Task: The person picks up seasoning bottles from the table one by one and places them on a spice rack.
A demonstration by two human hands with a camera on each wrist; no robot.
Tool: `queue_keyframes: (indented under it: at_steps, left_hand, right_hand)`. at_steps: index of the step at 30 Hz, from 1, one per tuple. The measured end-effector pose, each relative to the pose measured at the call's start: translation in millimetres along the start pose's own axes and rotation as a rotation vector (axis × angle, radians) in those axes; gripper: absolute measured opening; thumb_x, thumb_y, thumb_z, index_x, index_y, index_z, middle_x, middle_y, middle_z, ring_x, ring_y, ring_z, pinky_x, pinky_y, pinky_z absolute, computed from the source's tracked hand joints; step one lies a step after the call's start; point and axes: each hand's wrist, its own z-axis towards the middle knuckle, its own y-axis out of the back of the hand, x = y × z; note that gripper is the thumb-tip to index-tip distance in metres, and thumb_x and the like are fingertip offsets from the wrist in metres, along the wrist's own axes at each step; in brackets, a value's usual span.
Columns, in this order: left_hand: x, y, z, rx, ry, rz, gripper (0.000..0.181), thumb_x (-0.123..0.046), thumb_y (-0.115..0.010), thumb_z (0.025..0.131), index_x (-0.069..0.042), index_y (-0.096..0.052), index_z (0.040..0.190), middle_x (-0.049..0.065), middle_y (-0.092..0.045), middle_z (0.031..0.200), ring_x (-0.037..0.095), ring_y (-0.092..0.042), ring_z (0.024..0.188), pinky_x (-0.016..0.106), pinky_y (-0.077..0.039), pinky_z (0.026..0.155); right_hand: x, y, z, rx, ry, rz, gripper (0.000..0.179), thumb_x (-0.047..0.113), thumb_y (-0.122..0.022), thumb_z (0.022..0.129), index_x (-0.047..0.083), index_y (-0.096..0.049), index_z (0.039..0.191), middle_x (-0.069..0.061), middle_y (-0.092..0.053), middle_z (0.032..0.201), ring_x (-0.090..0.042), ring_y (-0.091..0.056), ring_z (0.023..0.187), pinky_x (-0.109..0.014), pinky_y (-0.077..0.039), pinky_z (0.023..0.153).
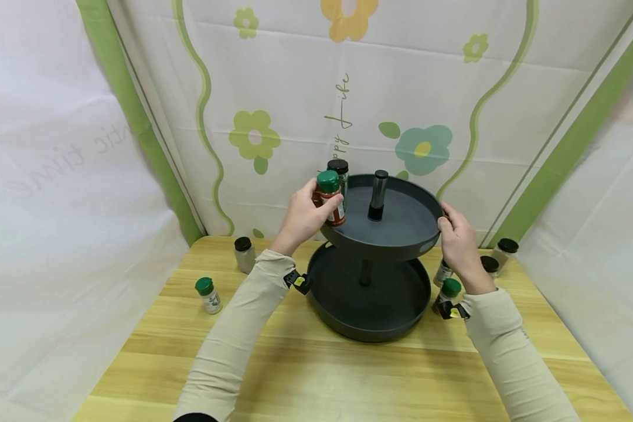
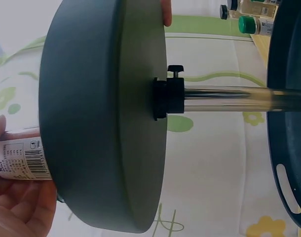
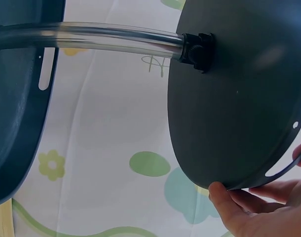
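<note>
My left hand [image 1: 303, 215] grips a green-capped spice bottle [image 1: 337, 217] with red contents at the left rim of the dark upper tray [image 1: 406, 214]. In the left wrist view, the label with a barcode [image 2: 34, 163] faces the camera, and the tray wall hides the bottle's base. Right behind this bottle stands a black-capped spice jar [image 1: 339, 166] on the same tray. With thumb and fingers, my right hand [image 1: 460, 249] holds the upper tray's right rim, near a slot seen in the right wrist view. A central post joins it to the lower tray [image 1: 369, 331].
To the left on the wooden table [image 1: 316, 375] stand a green-capped bottle [image 1: 210, 300] and a black-capped jar [image 1: 245, 258]. Several more, including a green-capped bottle [image 1: 451, 287] and a black-capped jar [image 1: 505, 252], stand at the right. A flowered curtain [image 1: 295, 76] hangs close behind.
</note>
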Motion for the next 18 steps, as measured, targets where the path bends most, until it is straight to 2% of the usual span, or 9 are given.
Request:
queue_keyframes:
  at_steps: [6,11,18]
  left_hand:
    - [6.5,-3.4,-0.6,0.006,-0.007,-0.002,0.039,-0.027,-0.068,0.088,-0.007,-0.056,0.119,0.005,-0.063,0.098,0.017,-0.059,0.08,0.03,-0.05,0.069]
    - [11.9,-4.6,-1.8,0.006,-0.007,0.003,0.038,-0.027,-0.07,0.087,-0.008,-0.057,0.118,0.004,-0.063,0.094,0.018,-0.057,0.075,0.03,-0.048,0.064]
    - [13.6,-5.6,-3.4,-0.001,-0.014,0.036,0.038,-0.027,-0.07,0.086,-0.008,-0.057,0.118,0.004,-0.063,0.092,0.018,-0.055,0.074,0.03,-0.047,0.064]
  right_hand:
    - [2.6,-1.2,-2.7,-0.016,-0.006,-0.009,0.051,0.027,-0.026,0.103,0.006,-0.026,0.149,-0.028,-0.038,0.137,-0.04,-0.042,0.113,-0.055,-0.034,0.087]
    - [3.1,-2.6,-3.6,-0.023,-0.013,-0.027,0.052,0.028,-0.025,0.102,0.005,-0.027,0.149,-0.027,-0.039,0.136,-0.04,-0.042,0.114,-0.055,-0.034,0.088]
    - [5.4,-3.7,-5.3,-0.037,-0.005,-0.053,0.052,0.027,-0.025,0.102,0.003,-0.028,0.148,-0.028,-0.044,0.127,-0.038,-0.045,0.104,-0.053,-0.035,0.083]
